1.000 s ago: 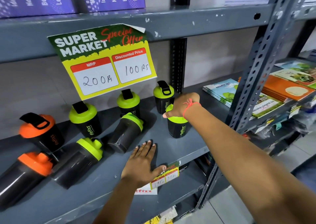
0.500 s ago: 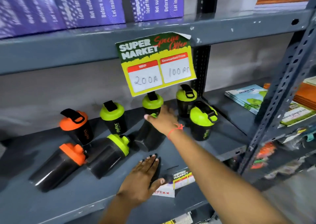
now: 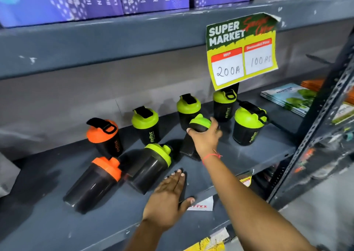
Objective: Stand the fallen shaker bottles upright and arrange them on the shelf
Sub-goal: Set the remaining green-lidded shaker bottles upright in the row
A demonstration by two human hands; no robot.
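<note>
Gripping the tilted green-lid shaker (image 3: 195,134) mid-frame, the right hand (image 3: 206,137) could bump the upright shakers (image 3: 223,107) just behind and topple them. The left hand (image 3: 168,197) rests flat and loose on the shelf (image 3: 47,222).

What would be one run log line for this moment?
right hand: gripping tilted green-lid shaker | left hand: flat on shelf | lying: two | upright: five
</note>
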